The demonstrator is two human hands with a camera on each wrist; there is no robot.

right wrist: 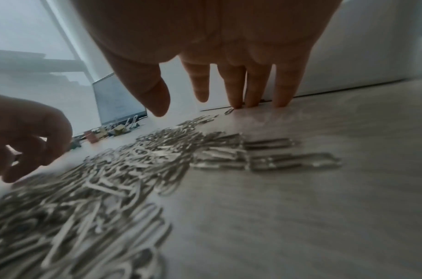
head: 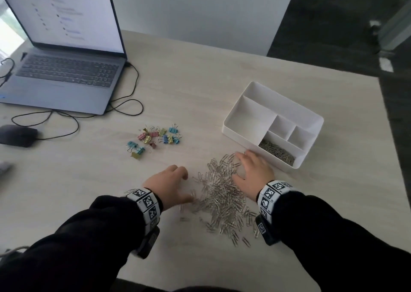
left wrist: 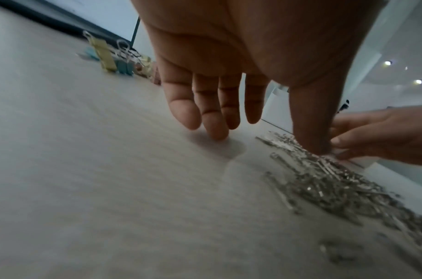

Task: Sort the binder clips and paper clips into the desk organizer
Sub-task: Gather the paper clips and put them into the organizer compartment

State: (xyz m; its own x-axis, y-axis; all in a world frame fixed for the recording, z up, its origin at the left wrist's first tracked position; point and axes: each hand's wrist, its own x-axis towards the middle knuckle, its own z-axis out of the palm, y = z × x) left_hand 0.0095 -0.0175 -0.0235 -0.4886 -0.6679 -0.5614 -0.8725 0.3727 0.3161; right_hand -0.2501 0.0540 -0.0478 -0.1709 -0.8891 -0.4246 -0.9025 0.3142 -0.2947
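Observation:
A loose heap of silver paper clips lies on the pale desk between my hands. My left hand hovers at the heap's left edge, fingers straight and pointing down at the desk, holding nothing. My right hand is spread at the heap's right edge, fingertips touching the desk by the organizer. The white desk organizer stands to the right; its near compartment holds paper clips. Coloured binder clips lie in a cluster further back on the left.
An open laptop sits at the back left with its black cable looping over the desk. A dark mouse lies at the left edge. The desk's right edge drops to a dark floor.

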